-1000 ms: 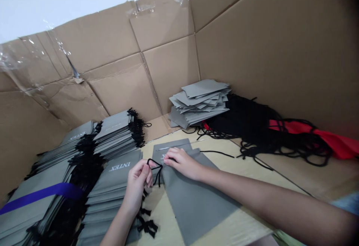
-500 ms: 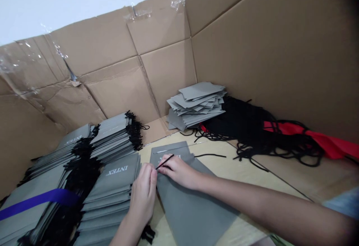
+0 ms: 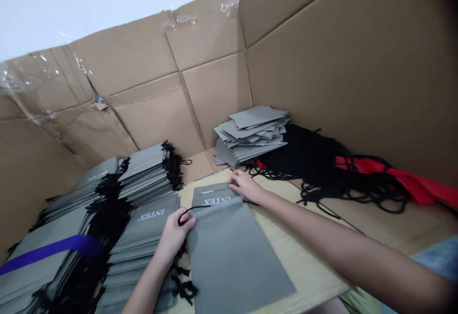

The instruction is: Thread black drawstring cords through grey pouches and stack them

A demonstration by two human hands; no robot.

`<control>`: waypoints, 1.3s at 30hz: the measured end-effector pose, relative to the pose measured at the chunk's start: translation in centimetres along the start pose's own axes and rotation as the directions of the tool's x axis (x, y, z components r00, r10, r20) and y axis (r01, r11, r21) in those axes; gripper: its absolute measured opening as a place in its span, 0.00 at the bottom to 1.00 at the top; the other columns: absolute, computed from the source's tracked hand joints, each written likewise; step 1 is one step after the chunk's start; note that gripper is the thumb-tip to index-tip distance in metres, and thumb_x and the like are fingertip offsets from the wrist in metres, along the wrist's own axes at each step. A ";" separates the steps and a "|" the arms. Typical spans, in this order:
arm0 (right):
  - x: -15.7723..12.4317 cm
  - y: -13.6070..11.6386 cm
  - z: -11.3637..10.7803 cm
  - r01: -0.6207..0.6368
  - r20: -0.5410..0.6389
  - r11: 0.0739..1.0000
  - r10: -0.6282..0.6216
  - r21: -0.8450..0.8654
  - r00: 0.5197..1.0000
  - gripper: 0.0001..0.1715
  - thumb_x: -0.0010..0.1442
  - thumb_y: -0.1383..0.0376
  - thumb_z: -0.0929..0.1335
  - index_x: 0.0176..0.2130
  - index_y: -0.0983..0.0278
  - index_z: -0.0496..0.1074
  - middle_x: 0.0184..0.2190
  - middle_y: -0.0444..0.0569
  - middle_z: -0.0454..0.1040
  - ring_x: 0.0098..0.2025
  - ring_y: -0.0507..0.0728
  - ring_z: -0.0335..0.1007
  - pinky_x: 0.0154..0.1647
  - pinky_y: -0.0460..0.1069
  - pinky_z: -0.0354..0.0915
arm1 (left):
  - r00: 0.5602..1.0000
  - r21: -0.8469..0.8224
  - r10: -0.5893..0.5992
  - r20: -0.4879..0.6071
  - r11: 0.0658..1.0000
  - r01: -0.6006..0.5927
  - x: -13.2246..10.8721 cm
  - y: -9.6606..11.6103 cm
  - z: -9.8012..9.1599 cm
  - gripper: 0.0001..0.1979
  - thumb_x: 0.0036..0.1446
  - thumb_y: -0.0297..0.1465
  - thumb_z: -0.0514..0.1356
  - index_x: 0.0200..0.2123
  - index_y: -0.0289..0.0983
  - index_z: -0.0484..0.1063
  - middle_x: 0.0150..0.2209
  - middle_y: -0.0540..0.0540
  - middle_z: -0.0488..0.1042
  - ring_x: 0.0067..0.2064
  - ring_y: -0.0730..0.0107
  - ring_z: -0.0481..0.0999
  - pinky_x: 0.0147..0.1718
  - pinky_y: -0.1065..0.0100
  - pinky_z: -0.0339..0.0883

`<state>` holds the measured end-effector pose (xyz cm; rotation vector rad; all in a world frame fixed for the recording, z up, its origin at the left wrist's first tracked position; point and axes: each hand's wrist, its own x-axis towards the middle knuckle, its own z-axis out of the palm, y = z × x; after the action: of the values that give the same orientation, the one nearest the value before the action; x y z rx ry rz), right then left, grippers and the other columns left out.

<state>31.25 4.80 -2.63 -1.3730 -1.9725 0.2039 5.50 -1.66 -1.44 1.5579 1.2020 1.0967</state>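
Note:
A grey fabric drawstring bag (image 3: 232, 252) lies flat on the table, its top part bearing the white lettering INTEX. My left hand (image 3: 175, 232) is at the bag's left side, fingers closed on a black cord (image 3: 198, 206) that curves to the bag's top part. At the upper right corner of the bag, my right hand (image 3: 247, 187) pinches the top edge between thumb and fingers. A short dark piece of cord shows under the right wrist.
Stacks of grey bags (image 3: 150, 218) with black cord ends stand at the left, one under a purple band (image 3: 53, 252). Grey pieces (image 3: 255, 130) are piled at the back, beside tangled black cords (image 3: 315, 156) and red cloth (image 3: 415, 180). Cardboard walls (image 3: 343, 66) enclose the table.
My hands have moved apart. The left moved slightly left and down with the cord, while the right let the cord go and moved up and right to the bag's top edge.

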 end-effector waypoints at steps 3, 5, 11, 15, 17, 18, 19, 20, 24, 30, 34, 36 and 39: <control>-0.1 1.1 0.7 0.006 0.008 0.996 -0.005 -0.089 1.000 0.04 0.54 0.72 0.66 0.29 0.67 0.71 0.36 0.53 0.68 0.39 0.56 0.64 0.43 0.49 0.58 | 0.998 -0.084 -0.017 -0.058 0.996 0.012 0.2 0.4 -1.4 0.24 0.37 0.34 0.67 0.17 0.38 0.49 0.18 0.58 0.55 0.21 0.79 0.55 0.21 0.78 0.49; -0.3 1.1 1.3 0.012 -0.007 0.989 -0.014 -0.144 1.000 0.07 0.56 0.71 0.64 0.27 0.67 0.70 0.34 0.53 0.68 0.38 0.57 0.62 0.42 0.49 0.58 | 0.995 -0.156 -0.036 -0.091 0.987 0.021 0.3 0.6 -2.3 0.25 0.37 0.35 0.67 0.18 0.38 0.49 0.18 0.59 0.54 0.20 0.81 0.55 0.19 0.79 0.49; -0.1 0.0 -0.3 0.008 -0.133 0.967 -0.043 -0.254 0.990 0.09 0.55 0.74 0.62 0.27 0.65 0.68 0.31 0.53 0.68 0.34 0.58 0.61 0.36 0.50 0.56 | 0.989 -0.360 -0.068 -0.128 0.933 0.017 0.4 0.8 -3.7 0.28 0.33 0.36 0.69 0.18 0.38 0.47 0.21 0.56 0.61 0.19 0.83 0.59 0.17 0.79 0.54; 0.5 -0.6 -5.4 -0.007 -0.330 0.961 -0.088 -0.276 0.940 0.12 0.58 0.74 0.56 0.32 0.64 0.65 0.32 0.52 0.67 0.35 0.58 0.61 0.38 0.52 0.55 | 0.985 -0.439 -0.051 -0.163 0.898 -0.026 0.6 0.6 -3.5 0.26 0.29 0.34 0.71 0.17 0.36 0.52 0.24 0.54 0.66 0.25 0.80 0.67 0.27 0.77 0.63; 0.3 -0.8 -8.3 -0.015 -0.462 0.960 -0.120 -0.280 0.879 0.13 0.61 0.72 0.54 0.34 0.64 0.64 0.34 0.53 0.66 0.39 0.60 0.60 0.41 0.54 0.54 | 0.983 -0.460 -0.054 -0.173 0.888 -0.032 0.8 0.2 -3.2 0.21 0.29 0.33 0.72 0.19 0.35 0.61 0.24 0.54 0.67 0.28 0.77 0.69 0.31 0.76 0.65; 0.2 -0.9 -9.6 0.025 -0.582 0.963 -0.183 -0.270 0.792 0.12 0.61 0.70 0.55 0.33 0.63 0.65 0.32 0.52 0.66 0.38 0.60 0.61 0.40 0.53 0.55 | 0.983 -0.466 -0.058 -0.174 0.884 -0.030 0.8 0.0 -3.1 0.19 0.29 0.32 0.72 0.22 0.34 0.65 0.23 0.53 0.67 0.29 0.76 0.70 0.32 0.76 0.65; -0.1 -1.1 -10.6 0.084 -0.655 0.961 -0.242 -0.263 0.716 0.11 0.61 0.69 0.56 0.33 0.62 0.65 0.32 0.51 0.67 0.38 0.59 0.62 0.39 0.53 0.56 | 0.983 -0.472 -0.062 -0.172 0.881 -0.027 0.9 -0.2 -3.0 0.18 0.30 0.31 0.72 0.24 0.33 0.68 0.22 0.54 0.67 0.29 0.76 0.70 0.33 0.76 0.65; -0.3 -1.2 -11.4 0.142 -0.685 0.954 -0.290 -0.265 0.668 0.12 0.61 0.69 0.56 0.32 0.62 0.66 0.32 0.50 0.67 0.37 0.58 0.63 0.38 0.52 0.57 | 0.983 -0.477 -0.066 -0.171 0.878 -0.024 0.9 -0.5 -2.8 0.17 0.30 0.30 0.72 0.26 0.33 0.71 0.21 0.54 0.66 0.29 0.75 0.71 0.34 0.76 0.64; -1.0 -1.3 -11.8 0.272 -0.566 0.869 -0.479 -0.413 0.671 0.15 0.60 0.71 0.57 0.30 0.61 0.69 0.30 0.48 0.68 0.35 0.57 0.64 0.38 0.52 0.56 | 0.984 -0.498 -0.082 -0.161 0.867 -0.009 1.0 -1.1 -2.4 0.16 0.33 0.28 0.71 0.30 0.33 0.74 0.18 0.56 0.63 0.29 0.75 0.71 0.36 0.76 0.64; -0.9 -1.0 -10.2 0.362 -0.410 0.760 -0.613 -0.539 0.675 0.16 0.58 0.75 0.59 0.31 0.62 0.72 0.28 0.47 0.69 0.32 0.54 0.64 0.34 0.50 0.55 | 0.981 -0.529 -0.105 -0.160 0.848 0.005 1.3 -1.4 -2.4 0.14 0.29 0.27 0.72 0.23 0.33 0.73 0.21 0.53 0.68 0.32 0.75 0.71 0.38 0.76 0.63; -0.9 -0.7 -10.5 0.291 -0.534 0.777 -0.604 -0.557 0.592 0.15 0.58 0.75 0.60 0.31 0.63 0.73 0.28 0.48 0.69 0.33 0.54 0.65 0.35 0.50 0.56 | 0.978 -0.555 -0.107 -0.181 0.832 -0.012 1.3 -1.4 -2.4 0.16 0.29 0.28 0.72 0.16 0.34 0.64 0.19 0.55 0.65 0.30 0.76 0.70 0.37 0.76 0.63; -0.9 -0.6 -10.6 0.283 -0.549 0.773 -0.612 -0.568 0.570 0.15 0.58 0.75 0.60 0.30 0.63 0.74 0.28 0.48 0.70 0.32 0.54 0.65 0.35 0.50 0.56 | 0.978 -0.563 -0.106 -0.179 0.826 -0.014 1.3 -1.4 -2.4 0.20 0.30 0.28 0.71 0.13 0.35 0.59 0.19 0.55 0.64 0.30 0.76 0.70 0.36 0.77 0.63; -0.8 -0.7 -10.3 0.316 -0.481 0.727 -0.656 -0.610 0.581 0.17 0.58 0.76 0.59 0.29 0.63 0.74 0.29 0.48 0.71 0.32 0.55 0.65 0.34 0.50 0.56 | 0.982 -0.568 -0.107 -0.154 0.823 0.001 1.1 -1.3 -2.4 0.23 0.32 0.28 0.71 0.13 0.36 0.55 0.20 0.54 0.65 0.32 0.74 0.71 0.36 0.77 0.63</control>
<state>37.39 1.12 4.92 -0.8601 -1.7010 -0.9913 3.10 -0.08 -1.96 0.9719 0.9043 1.4232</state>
